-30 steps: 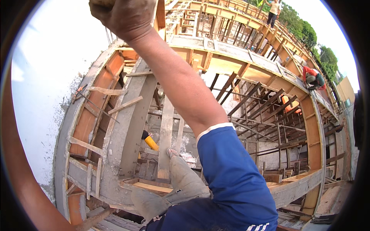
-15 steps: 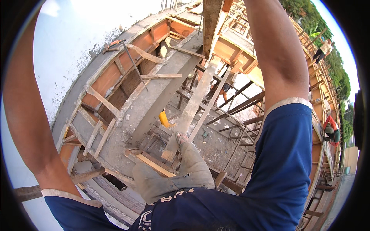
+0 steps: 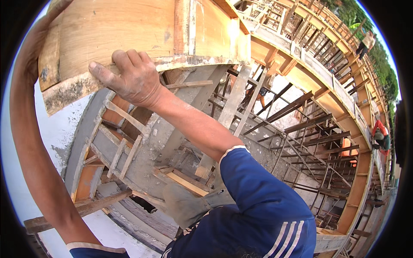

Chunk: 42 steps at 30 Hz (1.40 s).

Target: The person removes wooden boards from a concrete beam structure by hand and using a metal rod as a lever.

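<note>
A large plywood formwork panel (image 3: 124, 28), with wooden battens along its edges and across its face, fills the upper left. Fingers of my right hand (image 3: 137, 79) curl over its lower batten, and the thumb points left along it. At the panel's left end is my left hand (image 3: 36, 41), closed about the edge, its fingers partly hidden and cut off by the frame. The panel is tilted and raised above the concrete beam. Below it, my bent leg (image 3: 185, 204) shows among the timbers.
Beneath lies a curved beam form with wooden cross braces (image 3: 124, 118) beside a white wall (image 3: 64, 129). Planks (image 3: 234, 96) span a deep gap with scaffold poles (image 3: 309, 142). Curved formwork (image 3: 365, 172) runs along the right, with a co-worker in red (image 3: 380, 133) and another person (image 3: 365, 45) farther off.
The panel has swung down into view at the upper left. My right arm has come down and across to the left, its hand now visible on the batten. My view has shifted slightly.
</note>
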Tool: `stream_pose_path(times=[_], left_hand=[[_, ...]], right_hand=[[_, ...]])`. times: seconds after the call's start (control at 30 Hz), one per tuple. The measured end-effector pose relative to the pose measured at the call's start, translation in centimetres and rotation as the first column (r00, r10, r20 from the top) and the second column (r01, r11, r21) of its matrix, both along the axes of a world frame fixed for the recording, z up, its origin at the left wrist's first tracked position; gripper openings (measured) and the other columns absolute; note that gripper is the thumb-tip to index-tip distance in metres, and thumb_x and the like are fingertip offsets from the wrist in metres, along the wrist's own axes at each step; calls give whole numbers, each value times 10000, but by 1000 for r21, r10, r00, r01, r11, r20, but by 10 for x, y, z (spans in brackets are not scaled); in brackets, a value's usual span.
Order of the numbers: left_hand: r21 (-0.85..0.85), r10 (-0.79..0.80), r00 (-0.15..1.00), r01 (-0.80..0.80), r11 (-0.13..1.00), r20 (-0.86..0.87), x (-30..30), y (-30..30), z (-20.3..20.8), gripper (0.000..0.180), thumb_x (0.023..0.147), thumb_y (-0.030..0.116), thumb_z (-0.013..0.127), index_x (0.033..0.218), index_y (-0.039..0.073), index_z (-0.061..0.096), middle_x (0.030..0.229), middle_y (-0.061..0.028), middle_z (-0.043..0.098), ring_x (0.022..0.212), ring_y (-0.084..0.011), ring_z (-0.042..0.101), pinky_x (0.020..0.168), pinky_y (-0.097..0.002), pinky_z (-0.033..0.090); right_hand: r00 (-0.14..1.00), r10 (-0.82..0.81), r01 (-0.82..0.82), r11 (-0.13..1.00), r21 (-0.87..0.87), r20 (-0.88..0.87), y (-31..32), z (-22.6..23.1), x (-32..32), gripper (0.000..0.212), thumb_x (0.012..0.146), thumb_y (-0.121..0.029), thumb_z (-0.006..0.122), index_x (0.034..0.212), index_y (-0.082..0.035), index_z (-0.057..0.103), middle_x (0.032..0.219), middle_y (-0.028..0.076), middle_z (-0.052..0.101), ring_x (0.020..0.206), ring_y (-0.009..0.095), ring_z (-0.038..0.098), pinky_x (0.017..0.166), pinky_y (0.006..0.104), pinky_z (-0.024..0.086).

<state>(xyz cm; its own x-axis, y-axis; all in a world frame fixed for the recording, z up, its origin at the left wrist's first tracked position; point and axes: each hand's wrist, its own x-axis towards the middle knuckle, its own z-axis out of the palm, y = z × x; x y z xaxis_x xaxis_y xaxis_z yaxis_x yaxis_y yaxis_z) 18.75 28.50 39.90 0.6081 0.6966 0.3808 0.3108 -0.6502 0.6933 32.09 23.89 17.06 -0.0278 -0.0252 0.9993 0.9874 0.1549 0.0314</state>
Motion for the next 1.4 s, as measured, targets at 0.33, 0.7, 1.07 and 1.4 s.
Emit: stream_pose_path(times=[0.33,0.7,1.07,1.4], left_hand=[[16,148,976,-152,988,157,1,-49,-65,761,830,410,766,1219,-187,499,941,-305,653,693,-271,728,616,-288,614],[158,139,960,-181,971,243,5,-102,-76,779,820,382,773,1255,-196,482,957,-328,645,757,-279,725,677,-304,597],[-24,81,993,-80,997,85,1,-49,-58,803,783,451,791,1205,-183,537,944,-304,654,782,-277,719,716,-309,586],[149,-94,983,71,986,158,52,-11,-8,928,762,564,787,1304,-129,492,1053,-246,651,862,-263,713,762,-335,588]], right_hand=[[933,165,-228,958,-172,-320,-59,-28,-19,373,621,-139,748,910,-61,526,926,94,521,825,279,520,729,399,413],[880,224,-308,940,-146,-419,-97,-37,-23,415,616,-123,799,976,-59,604,1020,102,626,920,286,584,808,397,425],[926,250,-354,837,-418,-284,-93,22,-32,584,563,-239,852,1043,-48,580,981,134,578,942,325,584,822,441,477],[895,304,-408,853,-326,-326,-107,14,-38,397,557,-92,750,904,-57,560,1016,117,588,966,369,580,759,476,511]])
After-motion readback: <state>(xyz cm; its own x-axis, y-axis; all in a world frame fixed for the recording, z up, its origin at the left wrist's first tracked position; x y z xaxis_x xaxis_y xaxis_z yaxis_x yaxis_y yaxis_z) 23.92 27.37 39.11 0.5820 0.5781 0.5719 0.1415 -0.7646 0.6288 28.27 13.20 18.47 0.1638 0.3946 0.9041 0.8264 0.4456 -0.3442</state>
